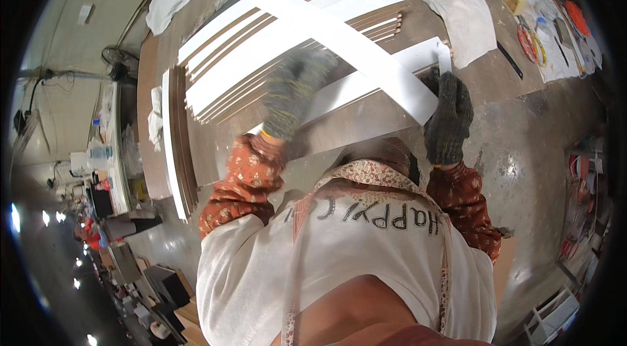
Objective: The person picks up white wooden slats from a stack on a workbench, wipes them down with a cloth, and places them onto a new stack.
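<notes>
A long white board (326, 35) lies slantwise across other white boards on the brown worktable, its near end beside my right hand. My right hand (449, 114), in a dark knitted glove, is closed at that near end, with the fingers partly hidden by the board's edge. Under it, another white board (346, 94) runs along the table's near side. My left hand (294, 94), in a matching glove, is smeared by motion above this lower board. Whether its fingers touch anything does not show.
Stacked white boards with brown edges (228, 78) cover the table's middle. More boards (175, 143) stand at the left edge. White cloths (457, 9) lie at the far side. Pliers with red handles (526, 42), a yellow sponge (513, 0) and a black strip (509, 60) are at the right.
</notes>
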A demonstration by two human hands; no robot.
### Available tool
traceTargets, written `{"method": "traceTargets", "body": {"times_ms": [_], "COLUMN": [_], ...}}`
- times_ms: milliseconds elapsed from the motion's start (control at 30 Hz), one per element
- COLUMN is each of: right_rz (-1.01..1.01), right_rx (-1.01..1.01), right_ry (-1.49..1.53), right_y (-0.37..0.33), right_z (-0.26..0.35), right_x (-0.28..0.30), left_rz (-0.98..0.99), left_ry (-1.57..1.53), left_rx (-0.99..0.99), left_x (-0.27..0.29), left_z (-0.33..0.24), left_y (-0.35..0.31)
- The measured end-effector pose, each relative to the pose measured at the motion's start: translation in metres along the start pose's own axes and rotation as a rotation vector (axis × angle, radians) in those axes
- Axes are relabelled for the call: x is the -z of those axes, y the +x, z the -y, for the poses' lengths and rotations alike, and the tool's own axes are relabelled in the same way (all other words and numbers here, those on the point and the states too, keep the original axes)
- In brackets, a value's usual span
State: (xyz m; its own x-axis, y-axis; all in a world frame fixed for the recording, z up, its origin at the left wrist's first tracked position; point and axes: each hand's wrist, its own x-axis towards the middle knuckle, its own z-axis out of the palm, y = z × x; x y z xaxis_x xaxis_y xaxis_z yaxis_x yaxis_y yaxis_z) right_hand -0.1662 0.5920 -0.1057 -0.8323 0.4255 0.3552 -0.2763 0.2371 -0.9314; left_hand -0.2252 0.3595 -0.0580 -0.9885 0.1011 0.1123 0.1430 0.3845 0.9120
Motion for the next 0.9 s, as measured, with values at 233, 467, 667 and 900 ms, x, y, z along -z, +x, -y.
{"method": "traceTargets", "body": {"times_ms": [233,467,667,900], "right_rz": [0.348,0.895,0.961,1.065], "right_rx": [0.468,-0.526,-0.615,-0.593], "right_ry": [-0.308,0.308,0.298,0.337], "right_y": [-0.025,0.031,0.035,0.041], "right_z": [0.003,0.052,0.051,0.041], "right_x": [-0.008,-0.040,-0.073,-0.080], "left_rz": [-0.097,-0.104,-0.068,-0.089], "left_ry": [-1.047,-0.638,-0.766,-0.684], "left_rx": [0.245,0.094,0.111,0.138], "left_x": [-0.038,0.004,0.011,0.013], "left_z": [-0.026,0.004,-0.005,-0.004], "left_y": [-0.041,-0.067,-0.078,-0.080]}}
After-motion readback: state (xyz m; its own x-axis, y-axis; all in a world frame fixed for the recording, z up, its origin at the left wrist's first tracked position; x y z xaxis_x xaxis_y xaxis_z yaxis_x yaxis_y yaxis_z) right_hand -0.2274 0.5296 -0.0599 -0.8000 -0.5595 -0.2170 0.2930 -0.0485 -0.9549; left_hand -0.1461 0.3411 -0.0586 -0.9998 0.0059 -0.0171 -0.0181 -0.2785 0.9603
